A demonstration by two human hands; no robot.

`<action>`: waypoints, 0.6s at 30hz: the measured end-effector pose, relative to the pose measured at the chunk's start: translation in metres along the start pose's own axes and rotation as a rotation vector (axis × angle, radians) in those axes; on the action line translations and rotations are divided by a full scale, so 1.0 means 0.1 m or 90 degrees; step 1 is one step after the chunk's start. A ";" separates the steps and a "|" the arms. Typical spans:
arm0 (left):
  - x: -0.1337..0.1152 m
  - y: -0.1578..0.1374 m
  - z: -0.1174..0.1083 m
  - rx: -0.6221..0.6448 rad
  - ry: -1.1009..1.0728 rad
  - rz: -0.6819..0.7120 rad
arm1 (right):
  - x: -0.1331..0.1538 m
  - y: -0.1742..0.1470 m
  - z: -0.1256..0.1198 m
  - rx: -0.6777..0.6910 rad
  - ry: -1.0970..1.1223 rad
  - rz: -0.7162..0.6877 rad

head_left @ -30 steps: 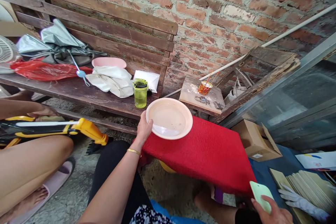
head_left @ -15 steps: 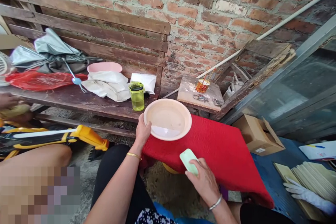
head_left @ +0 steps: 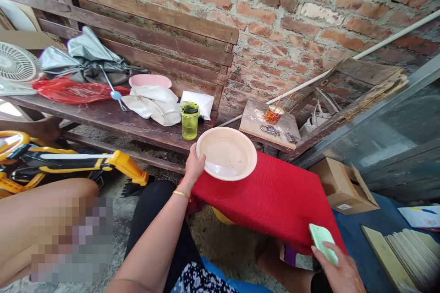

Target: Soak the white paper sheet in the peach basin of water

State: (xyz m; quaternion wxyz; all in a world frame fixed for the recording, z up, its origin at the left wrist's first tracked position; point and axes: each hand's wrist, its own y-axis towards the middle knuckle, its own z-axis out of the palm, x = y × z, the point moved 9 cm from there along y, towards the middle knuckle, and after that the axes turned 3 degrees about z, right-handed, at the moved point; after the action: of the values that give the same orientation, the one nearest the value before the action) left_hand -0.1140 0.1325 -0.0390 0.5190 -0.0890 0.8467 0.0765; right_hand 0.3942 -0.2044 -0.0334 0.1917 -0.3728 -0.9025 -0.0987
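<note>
Grips the left rim of the basin (head_left: 229, 177) with the left hand (head_left: 194, 165), with the thumb laid over the edge and the remaining fingers closed under the outer side, mostly out of sight. Has the basin at the far left end of the red surface (head_left: 285, 197), holding clear liquid (head_left: 237, 150) with a white reflection. Cannot tell about full contact between basin and surface.

Holds a green slab (head_left: 320, 234) in the right hand (head_left: 342, 269), well apart from the basin, with the fingers bent closed around the lower end and the upper end sticking out at the near right edge of the red surface. Cannot tell about touch there.

On the wooden surface (head_left: 103, 112) behind, from the right: white packet (head_left: 203, 103), bottle (head_left: 189, 127) near the basin, white cloth (head_left: 154, 105), pink tub (head_left: 150, 81), umbrella (head_left: 92, 50), red bag (head_left: 74, 90), fan (head_left: 17, 62).

Beyond the basin, on a board (head_left: 250, 119): patterned cup (head_left: 272, 116) and padlocks (head_left: 271, 131). Beside the red surface, to the right: box (head_left: 347, 199) with a raised flap. To the left: yellow digger (head_left: 125, 167), plus another person's bare leg (head_left: 51, 201).
</note>
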 end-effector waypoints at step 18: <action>-0.04 -0.01 -0.01 0.002 -0.002 0.004 | 2.34 -0.65 1.20 0.212 0.013 -0.330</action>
State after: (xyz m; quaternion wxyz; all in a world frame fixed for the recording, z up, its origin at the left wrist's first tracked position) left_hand -0.1131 0.1313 -0.0348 0.5204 -0.0857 0.8461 0.0767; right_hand 0.1630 -0.0627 -0.0465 0.2275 -0.0923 -0.9694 0.0015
